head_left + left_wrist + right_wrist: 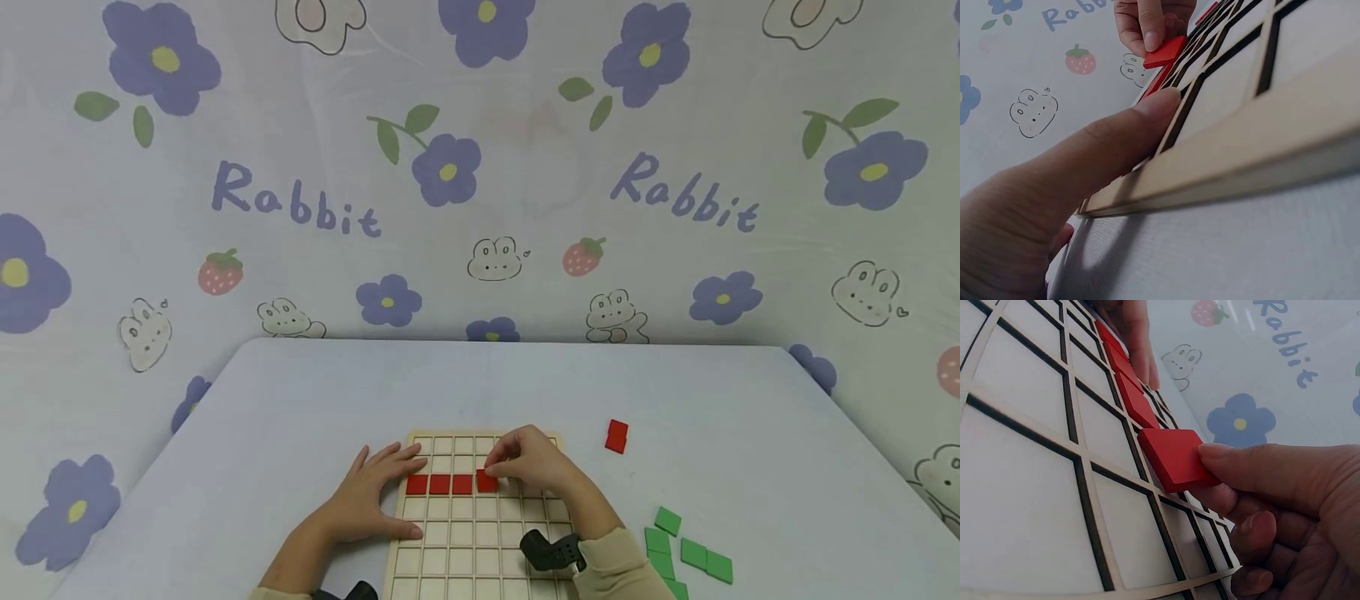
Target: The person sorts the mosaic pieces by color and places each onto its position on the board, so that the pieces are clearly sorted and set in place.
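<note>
A wooden grid board (392,567) with square cells lies on the table. Three red square tiles (439,484) fill neighbouring cells of one row, starting at the left edge. Between thumb and fingers my right hand (531,460) pinches another red tile (1175,459), which is tilted over the cell to the right of that row of tiles. My left hand (367,498) rests on the board's left side with fingers spread, its thumb (1116,134) lying on the frame in the left wrist view.
Right of the board lie loose red tiles (617,436), overlapping each other. Several green tiles (693,552) are scattered nearer the front right. A patterned cloth (540,275) hangs behind the white table (315,392). Black wrist cameras (551,552) sit on both wrists.
</note>
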Tool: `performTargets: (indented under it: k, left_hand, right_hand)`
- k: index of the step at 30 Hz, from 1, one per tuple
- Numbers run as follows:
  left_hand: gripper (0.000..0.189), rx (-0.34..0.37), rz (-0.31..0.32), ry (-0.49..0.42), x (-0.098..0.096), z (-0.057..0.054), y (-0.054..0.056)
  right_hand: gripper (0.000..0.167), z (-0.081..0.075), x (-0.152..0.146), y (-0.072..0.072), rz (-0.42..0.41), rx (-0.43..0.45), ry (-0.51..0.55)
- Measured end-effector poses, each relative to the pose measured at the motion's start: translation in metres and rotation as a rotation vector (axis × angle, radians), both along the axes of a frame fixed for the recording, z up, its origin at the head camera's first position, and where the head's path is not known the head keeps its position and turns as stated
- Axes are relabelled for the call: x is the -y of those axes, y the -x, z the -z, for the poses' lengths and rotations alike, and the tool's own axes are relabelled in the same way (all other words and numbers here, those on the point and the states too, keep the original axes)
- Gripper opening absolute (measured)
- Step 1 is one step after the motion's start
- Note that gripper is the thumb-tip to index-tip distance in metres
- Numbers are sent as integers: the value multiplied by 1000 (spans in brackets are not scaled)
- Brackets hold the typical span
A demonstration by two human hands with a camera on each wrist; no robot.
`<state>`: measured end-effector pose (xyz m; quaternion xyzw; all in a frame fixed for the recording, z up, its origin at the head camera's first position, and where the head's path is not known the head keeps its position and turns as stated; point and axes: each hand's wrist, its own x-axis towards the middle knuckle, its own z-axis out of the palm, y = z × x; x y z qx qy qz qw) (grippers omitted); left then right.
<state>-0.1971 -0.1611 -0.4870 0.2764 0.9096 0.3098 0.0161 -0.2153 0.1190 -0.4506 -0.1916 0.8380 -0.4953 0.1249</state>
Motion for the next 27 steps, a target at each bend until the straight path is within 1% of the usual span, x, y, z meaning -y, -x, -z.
performTargets:
  k: [5, 13, 19, 27]
  left_hand:
    - [89, 1, 3, -1, 2, 1, 0]
    - [87, -30, 25, -3, 5, -1, -1]
    - [88, -13, 16, 6, 3, -4, -3]
    - [88, 1, 12, -2, 2, -9, -5]
  right_hand:
    - [9, 1, 3, -3, -17, -13, -14]
    - [8, 1, 6, -6, -15, -22, -15]
    - [6, 1, 5, -5, -18, -7, -21]
    - [7, -2, 4, -4, -35, -1, -2]
